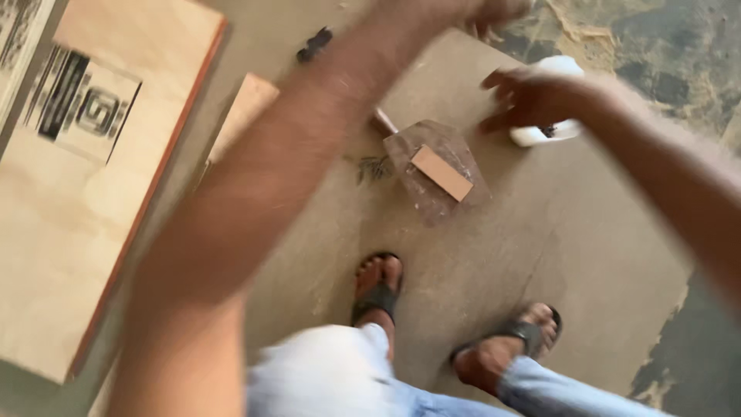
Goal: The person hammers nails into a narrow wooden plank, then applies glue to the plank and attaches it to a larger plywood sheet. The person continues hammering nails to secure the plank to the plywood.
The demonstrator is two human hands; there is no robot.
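My right hand [532, 99] reaches in from the right and grips a white object [532, 137], which shows above and below the fingers. My left arm crosses the view diagonally. My left hand [490, 11] is blurred at the top edge, so what it holds or touches is hidden. Between the two hands, on the floor, lies a dirty trowel [436, 199] with a small flat wooden strip [441, 172] resting on its blade.
A large plywood sheet [54, 255] with a dark printed patch lies at the left, and a smaller board [243, 112] beside it. A small dark object [314, 44] sits at the top. My sandalled feet [378, 282] stand on a brown floor sheet [587, 232]; rough stained ground lies at the right.
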